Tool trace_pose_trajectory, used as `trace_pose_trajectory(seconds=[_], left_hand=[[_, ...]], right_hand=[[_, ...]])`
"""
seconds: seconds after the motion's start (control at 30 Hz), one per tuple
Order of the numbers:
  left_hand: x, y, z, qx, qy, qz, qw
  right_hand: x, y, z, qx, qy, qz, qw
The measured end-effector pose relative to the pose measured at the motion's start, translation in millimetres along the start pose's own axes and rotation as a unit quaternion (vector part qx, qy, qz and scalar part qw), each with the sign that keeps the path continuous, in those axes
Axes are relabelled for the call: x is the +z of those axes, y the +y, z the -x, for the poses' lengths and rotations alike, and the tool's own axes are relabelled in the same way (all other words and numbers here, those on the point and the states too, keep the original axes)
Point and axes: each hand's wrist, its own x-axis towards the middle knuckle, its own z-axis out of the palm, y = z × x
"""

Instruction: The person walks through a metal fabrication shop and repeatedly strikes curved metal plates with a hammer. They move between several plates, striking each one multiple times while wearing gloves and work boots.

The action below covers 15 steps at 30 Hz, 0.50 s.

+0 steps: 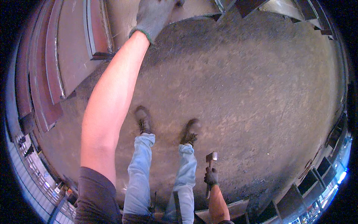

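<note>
My left hand [154, 15], in a grey work glove, reaches far forward and up to the top of the view, near the edge of a dark steel piece [201, 16]; whether it grips anything is hidden. My right hand [211, 176], in a dark glove, hangs low beside my right leg and is closed around the handle of a hammer [211, 156], whose metal head points up. My legs in light blue jeans and my two brown boots [143, 119] stand on a dusty workshop floor [242, 93].
Long reddish-brown steel beams [56, 63] lie stacked along the left. Dark steel frames [305, 11] lie at the top right. More dark metal pieces [294, 194] and windows line the lower right rim. A flat light plate [223, 211] lies behind my feet.
</note>
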Motion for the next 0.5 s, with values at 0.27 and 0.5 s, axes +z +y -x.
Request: trace_pose_trajectory(seconds=[0.27,0.5], left_hand=[[-6,0,5,0.016,0.023,-0.022,0.999],[-2,-4,8,0.028,0.025,-0.010,0.999]], right_hand=[[28,-10,23,-0.048,0.110,0.107,0.987],[26,-17,21,-0.075,0.100,0.106,0.986]])
